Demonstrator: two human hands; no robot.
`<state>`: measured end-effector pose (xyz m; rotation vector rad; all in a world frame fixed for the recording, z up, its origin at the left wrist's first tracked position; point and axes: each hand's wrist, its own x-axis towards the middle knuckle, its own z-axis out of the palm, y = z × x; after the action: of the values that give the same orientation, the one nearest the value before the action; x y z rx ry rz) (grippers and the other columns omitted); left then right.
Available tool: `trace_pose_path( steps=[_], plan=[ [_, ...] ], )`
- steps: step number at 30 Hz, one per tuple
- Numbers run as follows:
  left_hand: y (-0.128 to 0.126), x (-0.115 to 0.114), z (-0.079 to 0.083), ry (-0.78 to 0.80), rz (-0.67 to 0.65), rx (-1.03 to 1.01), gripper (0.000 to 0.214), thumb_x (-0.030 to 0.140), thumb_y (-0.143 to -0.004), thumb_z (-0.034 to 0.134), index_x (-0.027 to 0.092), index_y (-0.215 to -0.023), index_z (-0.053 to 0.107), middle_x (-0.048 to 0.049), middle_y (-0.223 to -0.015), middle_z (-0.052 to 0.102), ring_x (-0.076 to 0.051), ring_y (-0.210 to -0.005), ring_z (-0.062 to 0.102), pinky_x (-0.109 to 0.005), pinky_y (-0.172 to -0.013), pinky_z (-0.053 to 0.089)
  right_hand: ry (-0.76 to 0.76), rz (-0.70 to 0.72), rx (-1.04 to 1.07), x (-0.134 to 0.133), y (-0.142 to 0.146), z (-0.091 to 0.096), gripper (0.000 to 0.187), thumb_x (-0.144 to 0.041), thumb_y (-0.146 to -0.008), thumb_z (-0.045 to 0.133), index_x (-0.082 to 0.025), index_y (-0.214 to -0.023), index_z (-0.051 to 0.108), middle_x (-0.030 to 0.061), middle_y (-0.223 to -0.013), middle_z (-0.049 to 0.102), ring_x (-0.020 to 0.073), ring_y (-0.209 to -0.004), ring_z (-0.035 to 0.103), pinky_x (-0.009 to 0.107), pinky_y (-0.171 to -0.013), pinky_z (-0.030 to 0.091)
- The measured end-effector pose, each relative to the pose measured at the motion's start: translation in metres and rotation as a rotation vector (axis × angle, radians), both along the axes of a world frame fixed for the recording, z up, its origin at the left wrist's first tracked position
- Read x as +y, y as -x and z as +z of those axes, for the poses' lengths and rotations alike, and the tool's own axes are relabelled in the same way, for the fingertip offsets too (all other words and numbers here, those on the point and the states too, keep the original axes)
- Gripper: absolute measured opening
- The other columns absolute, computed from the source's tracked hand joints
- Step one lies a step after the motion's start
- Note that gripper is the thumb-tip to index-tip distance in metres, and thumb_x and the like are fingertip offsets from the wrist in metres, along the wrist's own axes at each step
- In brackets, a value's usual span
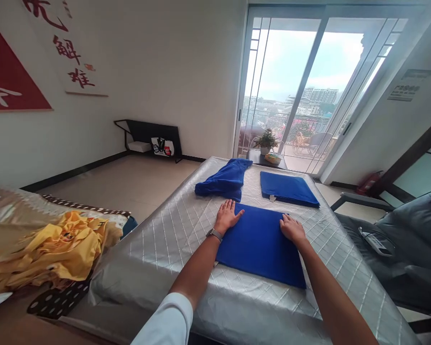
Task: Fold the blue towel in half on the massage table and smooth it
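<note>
A folded blue cloth (260,244) lies flat in a neat square on the silver quilted mattress (172,239). On its upper left edge rests my left hand (229,216), fingers laid out and thumb spread, with a watch on the wrist. My right hand (292,228) lies on the upper right edge, its fingers stretched over the fabric. Beyond the hands, a second folded blue cloth (289,188) with a small white tag sits to the right. A crumpled blue cloth (224,178) is heaped to the left.
Yellow fabric (72,244) is piled on a bed at the left. A dark armchair (413,239) with a power strip (377,243) on it stands at the right. Past the mattress are a small table with a potted plant (266,140) and a sliding glass door (287,86).
</note>
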<state>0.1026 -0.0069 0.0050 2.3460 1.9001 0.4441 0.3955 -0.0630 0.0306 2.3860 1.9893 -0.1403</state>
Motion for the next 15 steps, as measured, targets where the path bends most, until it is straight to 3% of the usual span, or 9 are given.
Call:
trace_pose_path(
  steps=[6,9,15],
  plan=[
    [0.001,-0.001,0.0,0.002,-0.01,0.021,0.09,0.073,-0.096,0.012,0.009,-0.157,0.033,-0.0148,-0.164,0.028,-0.026,-0.154,0.02,-0.043,-0.125,0.015,-0.168,-0.041,-0.005,-0.01,0.013,-0.011,0.062,-0.034,-0.102,0.018,-0.009,-0.156,0.034,0.0104,-0.164,0.033,0.0226,-0.153,0.022,0.041,-0.124,0.013],
    [0.002,0.0,0.0,0.008,-0.006,0.032,0.088,0.072,-0.097,0.014,0.011,-0.157,0.032,-0.0134,-0.165,0.028,-0.026,-0.154,0.02,-0.044,-0.125,0.015,-0.165,0.023,0.001,-0.008,0.013,-0.011,0.063,-0.036,-0.103,0.018,-0.007,-0.157,0.032,0.0102,-0.165,0.029,0.0211,-0.155,0.014,0.04,-0.125,0.007],
    [0.003,0.001,-0.001,0.02,-0.006,0.058,0.086,0.072,-0.097,0.013,0.014,-0.158,0.032,-0.0123,-0.165,0.028,-0.026,-0.154,0.02,-0.044,-0.125,0.015,-0.085,0.03,0.103,-0.002,0.009,-0.013,0.07,-0.046,-0.103,0.011,-0.007,-0.16,0.022,0.0091,-0.168,0.02,0.0202,-0.155,0.014,0.038,-0.125,0.011]
  ],
)
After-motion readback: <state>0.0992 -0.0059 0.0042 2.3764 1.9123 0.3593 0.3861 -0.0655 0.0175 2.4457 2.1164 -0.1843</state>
